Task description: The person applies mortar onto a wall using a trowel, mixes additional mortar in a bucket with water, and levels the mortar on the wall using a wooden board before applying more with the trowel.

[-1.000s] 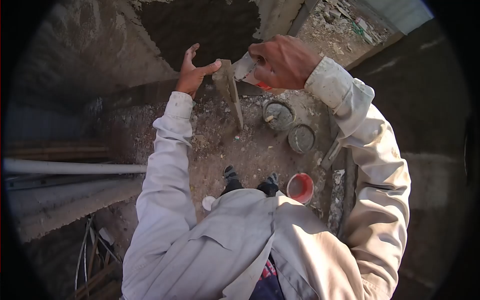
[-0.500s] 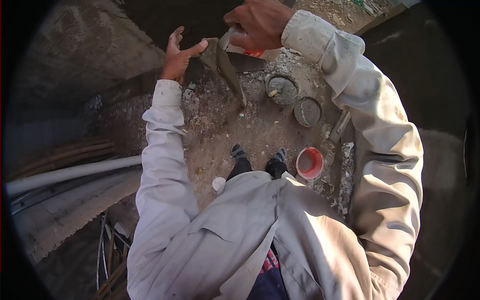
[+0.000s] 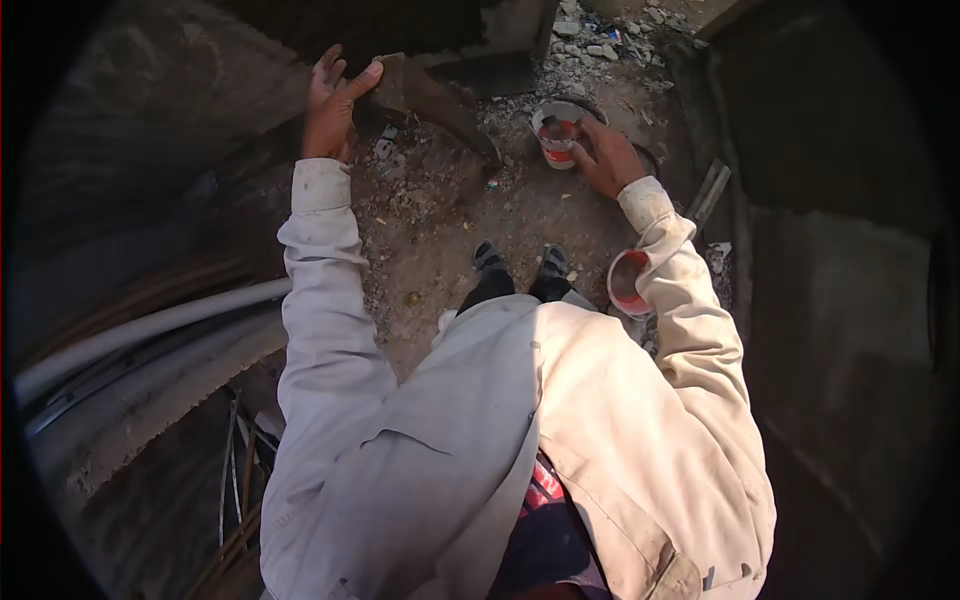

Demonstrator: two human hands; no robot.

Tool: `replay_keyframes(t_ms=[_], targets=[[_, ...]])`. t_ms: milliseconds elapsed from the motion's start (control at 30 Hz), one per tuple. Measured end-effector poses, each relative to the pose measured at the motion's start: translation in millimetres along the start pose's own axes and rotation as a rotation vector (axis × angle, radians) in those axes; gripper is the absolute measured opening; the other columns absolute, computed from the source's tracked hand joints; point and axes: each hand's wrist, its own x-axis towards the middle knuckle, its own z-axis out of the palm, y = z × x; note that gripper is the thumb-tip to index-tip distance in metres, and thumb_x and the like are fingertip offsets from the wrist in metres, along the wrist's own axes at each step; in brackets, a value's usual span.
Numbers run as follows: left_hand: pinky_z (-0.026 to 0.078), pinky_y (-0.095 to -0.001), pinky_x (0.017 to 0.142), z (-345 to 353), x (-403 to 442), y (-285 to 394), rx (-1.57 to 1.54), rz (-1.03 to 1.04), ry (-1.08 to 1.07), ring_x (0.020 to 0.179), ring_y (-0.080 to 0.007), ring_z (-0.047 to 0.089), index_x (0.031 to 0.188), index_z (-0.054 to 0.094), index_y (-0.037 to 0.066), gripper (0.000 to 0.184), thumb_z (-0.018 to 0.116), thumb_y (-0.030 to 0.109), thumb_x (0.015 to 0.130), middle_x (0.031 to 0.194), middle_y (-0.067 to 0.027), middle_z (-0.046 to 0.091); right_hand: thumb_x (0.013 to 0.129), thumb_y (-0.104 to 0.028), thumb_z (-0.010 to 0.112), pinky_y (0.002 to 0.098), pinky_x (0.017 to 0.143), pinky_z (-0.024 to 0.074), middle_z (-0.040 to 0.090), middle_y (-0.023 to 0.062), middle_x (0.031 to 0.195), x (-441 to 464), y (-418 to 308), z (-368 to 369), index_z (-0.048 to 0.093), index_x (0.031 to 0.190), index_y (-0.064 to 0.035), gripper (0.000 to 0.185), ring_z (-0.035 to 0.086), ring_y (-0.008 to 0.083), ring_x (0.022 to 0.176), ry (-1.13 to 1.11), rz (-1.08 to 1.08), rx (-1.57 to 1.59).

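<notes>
My left hand [image 3: 330, 105] is raised at upper left, fingers stretched apart. Its thumb tip touches the end of a flat, mortar-coloured board-like piece [image 3: 393, 85], whose long edge curves down to the right; its full shape is lost in shadow. To the right, my right hand [image 3: 605, 158] is closed on the side of a red-and-white plastic container [image 3: 557, 150]. Something dark shows inside it, too unclear to name. The container is over a round mortar tub [image 3: 590, 104] and covers most of it.
A red-rimmed bucket [image 3: 628, 283] stands by my right forearm, partly hidden by the sleeve. Rubble [image 3: 585, 40] lies at the top. A pale pipe [image 3: 160, 325] runs along the left, above metal bars [image 3: 230, 470]. A short plank [image 3: 708, 193] lies at right.
My right hand has come down and to the right from beside the board-like piece, bringing the container over the mortar tub. My left hand stays by the piece's end. The view has shifted slightly.
</notes>
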Motion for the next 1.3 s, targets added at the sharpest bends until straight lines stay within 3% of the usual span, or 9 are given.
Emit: replay_keyframes(t_ms=[167,267,433,633,733,833,1000,1233,1300], targets=[[0.022,-0.0477,0.109,23.2,-45.0,9.9,0.046,-0.129,0.131,0.137,-0.0232,0.032,0.146,0.032,0.004,0.086,0.078,0.034,0.08,0.147,-0.0117,0.038,0.086,-0.023,0.066,0.0475,0.085,0.0482,0.065,0.0217,0.105,-169.6,116.9,60.0,0.057,0.113,-0.003,0.035,0.061,0.0411,0.101,0.068,0.463,0.001],[0.041,-0.0346,0.098,40.1,-61.1,12.2,0.025,-0.136,0.171,0.12,-0.0206,0.051,0.142,0.038,0.004,0.065,0.069,0.026,0.09,0.133,-0.0093,0.053,0.085,-0.024,0.065,0.0482,0.087,0.0491,0.065,0.0225,0.109,-267.9,177.6,86.5,0.054,0.12,-0.0045,0.042,0.063,0.041,0.099,-0.067,0.745,-0.079],[0.042,-0.0354,0.095,43.9,-67.7,4.0,0.021,-0.152,0.197,0.116,-0.0192,0.053,0.135,0.048,0.004,0.055,0.068,0.027,0.09,0.128,-0.0077,0.056,0.083,-0.025,0.066,0.0488,0.089,0.049,0.063,0.0245,0.114,-356.7,225.6,91.7,0.045,0.13,-0.007,0.055,0.061,0.0426,0.103,-0.117,1.033,-0.023],[0.034,-0.0336,0.106,31.0,-69.5,-0.2,0.078,-0.032,0.286,0.126,-0.0239,0.045,0.138,0.044,-0.005,0.062,0.069,0.024,0.088,0.135,-0.0143,0.05,0.083,-0.029,0.068,0.0457,0.095,0.0473,0.062,0.0214,0.119,-400.1,349.6,181.3,0.042,0.136,-0.0085,0.063,0.059,0.0393,0.111,-0.022,0.826,-0.167],[0.034,-0.0346,0.107,27.7,-71.6,0.3,0.009,-0.033,0.273,0.128,-0.0238,0.044,0.138,0.043,-0.005,0.065,0.071,0.023,0.087,0.136,-0.0158,0.05,0.083,-0.029,0.069,0.0444,0.097,0.0461,0.059,0.0226,0.123,-264.2,240.0,114.8,0.043,0.136,-0.0053,0.064,0.058,0.0394,0.113,-0.276,0.903,-0.154],[0.034,-0.0358,0.107,17.4,-74.1,2.0,-0.002,-0.068,0.248,0.129,-0.0248,0.043,0.14,0.041,-0.004,0.069,0.073,0.024,0.085,0.138,-0.0169,0.047,0.081,-0.032,0.07,0.0461,0.1,0.0435,0.055,0.0255,0.129,-158.9,145.3,118.4,0.054,0.128,-0.0009,0.058,0.053,0.0416,0.12,0.109,0.32,0.016],[0.033,-0.0373,0.108,10.6,-74.0,16.7,-0.032,-0.114,0.211,0.131,-0.0275,0.042,0.14,0.038,-0.002,0.075,0.077,0.025,0.081,0.143,-0.0191,0.04,0.073,-0.032,0.078,0.0466,0.101,0.0401,0.053,0.0201,0.125,7.2,-97.3,80.3,0.049,0.132,-0.004,0.072,0.05,0.0392,0.117,0.287,-0.229,0.264],[0.03,-0.0367,0.111,-92.4,-30.5,-36.2,-0.118,0.019,0.081,0.136,-0.0282,0.037,0.139,0.042,-0.001,0.068,0.072,0.029,0.085,0.142,-0.0165,0.043,0.062,-0.043,0.085,0.0553,0.109,0.0317,0.061,0.0142,0.11,152.7,-211.1,171.9,0.055,0.12,-0.0022,0.077,0.059,0.0319,0.105,0.384,-0.579,0.113],[0.029,-0.0365,0.111,-154.7,-23.6,-45.6,-0.27,-0.149,0.2,0.135,-0.0265,0.039,0.139,0.042,-0.001,0.066,0.069,0.029,0.087,0.14,-0.0154,0.046,0.062,-0.045,0.086,0.0553,0.108,0.0332,0.063,0.0131,0.104,200.9,-240.4,192.1,0.056,0.116,-0.0013,0.075,0.062,0.0316,0.099,0.331,-0.655,0.027]])
